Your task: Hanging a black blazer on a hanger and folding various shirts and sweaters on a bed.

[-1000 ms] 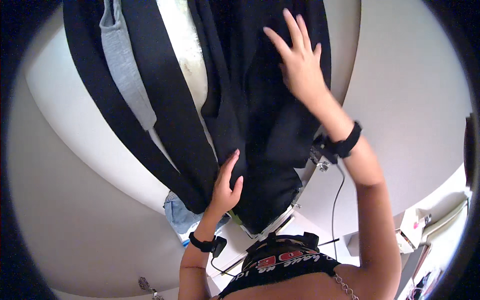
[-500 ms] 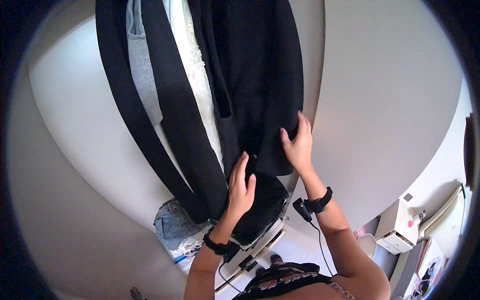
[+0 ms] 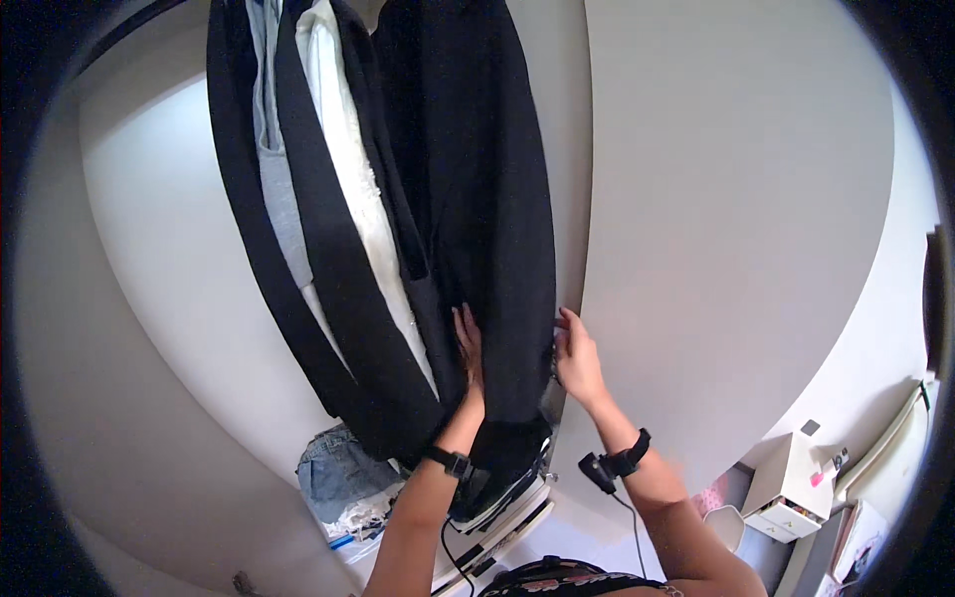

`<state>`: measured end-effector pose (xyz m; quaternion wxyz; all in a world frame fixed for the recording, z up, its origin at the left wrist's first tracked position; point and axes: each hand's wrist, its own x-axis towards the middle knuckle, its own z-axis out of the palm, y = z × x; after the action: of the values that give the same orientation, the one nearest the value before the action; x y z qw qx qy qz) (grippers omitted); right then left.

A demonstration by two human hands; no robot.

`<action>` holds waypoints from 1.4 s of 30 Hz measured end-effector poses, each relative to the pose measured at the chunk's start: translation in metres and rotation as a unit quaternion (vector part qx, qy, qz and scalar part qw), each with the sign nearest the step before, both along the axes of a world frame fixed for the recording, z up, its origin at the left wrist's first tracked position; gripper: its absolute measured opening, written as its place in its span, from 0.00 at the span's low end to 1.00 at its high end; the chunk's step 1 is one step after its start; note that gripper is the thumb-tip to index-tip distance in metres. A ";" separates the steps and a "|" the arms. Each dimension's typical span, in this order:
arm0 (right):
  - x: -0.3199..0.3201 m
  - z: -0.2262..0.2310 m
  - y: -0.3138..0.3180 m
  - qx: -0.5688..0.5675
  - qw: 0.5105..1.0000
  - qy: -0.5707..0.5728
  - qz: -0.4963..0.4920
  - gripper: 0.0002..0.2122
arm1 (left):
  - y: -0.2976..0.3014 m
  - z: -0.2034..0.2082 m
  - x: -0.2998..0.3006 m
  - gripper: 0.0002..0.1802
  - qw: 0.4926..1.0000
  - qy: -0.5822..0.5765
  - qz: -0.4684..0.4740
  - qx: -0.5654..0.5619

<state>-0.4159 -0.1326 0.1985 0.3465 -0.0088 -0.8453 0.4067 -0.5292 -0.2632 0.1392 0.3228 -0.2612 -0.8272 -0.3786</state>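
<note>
Right of the white garment [image 3: 348, 179], the black garment [image 3: 502, 199] is being shown narrower than half a second ago, its right edge brought closer to the left hand [image 3: 472, 358]. In the head view, it is hanging between both hands, apparently being flanked to keep it straight. Left fingers are being extended along its side, unclenched; the right hand [image 3: 579, 360] is being angled inward, fingers half curled, any pinch being impossible to tell.

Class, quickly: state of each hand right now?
Left hand: open, fingers extended, among black garments.
Right hand: partly curled beside them; grip cannot be told.
</note>
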 end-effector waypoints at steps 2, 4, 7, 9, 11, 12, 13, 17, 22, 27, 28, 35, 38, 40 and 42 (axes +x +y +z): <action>0.014 -0.004 -0.013 -0.066 0.995 0.076 -0.022 0.21 | 0.015 -0.008 -0.005 0.39 0.990 -0.050 -0.039 0.130; 0.008 -0.002 -0.007 0.030 0.987 0.156 -0.031 0.29 | 0.027 0.018 -0.006 0.37 0.979 -0.119 -0.085 0.139; 0.027 0.030 -0.024 0.077 0.980 0.181 -0.037 0.35 | 0.024 0.041 0.011 0.36 0.968 -0.153 -0.129 0.151; 0.034 0.040 -0.022 0.121 0.974 0.183 -0.052 0.35 | 0.015 0.051 0.033 0.37 0.974 -0.102 -0.126 0.158; 0.029 0.037 -0.013 0.149 0.967 0.198 -0.049 0.36 | 0.007 0.054 0.048 0.43 0.991 -0.036 -0.056 0.114; 0.025 0.030 -0.021 0.143 0.968 0.203 -0.028 0.36 | -0.011 0.050 0.052 0.47 0.990 -0.036 -0.025 0.136; 0.026 0.025 -0.021 0.142 0.965 0.217 -0.035 0.35 | -0.017 0.049 0.056 0.47 0.990 -0.040 -0.015 0.135; -0.002 -0.002 -0.019 0.154 0.971 0.182 -0.007 0.33 | -0.017 0.050 0.066 0.44 0.976 -0.151 -0.046 0.147; -0.059 -0.156 -0.017 0.098 0.986 -0.060 0.122 0.34 | -0.014 0.008 0.056 0.42 0.959 -0.246 -0.122 0.074; -0.002 -0.215 -0.009 0.308 0.844 -0.338 0.278 0.22 | -0.004 0.033 0.071 0.53 0.997 0.032 -0.039 0.053; 0.012 -0.221 -0.006 0.363 0.805 -0.302 0.360 0.21 | 0.000 0.042 0.067 0.54 0.995 0.071 -0.039 0.062; 0.126 -0.192 0.037 0.122 0.892 -0.379 0.212 0.19 | 0.038 0.009 0.028 0.57 0.981 -0.058 -0.146 0.110; 0.209 -0.169 0.054 0.011 0.919 -0.383 0.096 0.19 | 0.053 -0.041 0.035 0.52 0.957 -0.124 -0.236 0.112; 0.261 -0.186 0.069 -0.012 0.921 -0.388 0.027 0.19 | 0.052 -0.093 0.010 0.43 0.896 -0.356 -0.251 0.083; 0.328 -0.202 0.074 -0.050 0.917 -0.393 -0.053 0.19 | 0.078 -0.075 0.041 0.38 0.845 -0.505 -0.174 -0.009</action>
<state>-0.0876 -0.0583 -0.0037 0.0067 -0.2304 -0.8902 0.3929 -0.4884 -0.1857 0.0645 -0.2137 -0.1764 -0.8199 -0.5010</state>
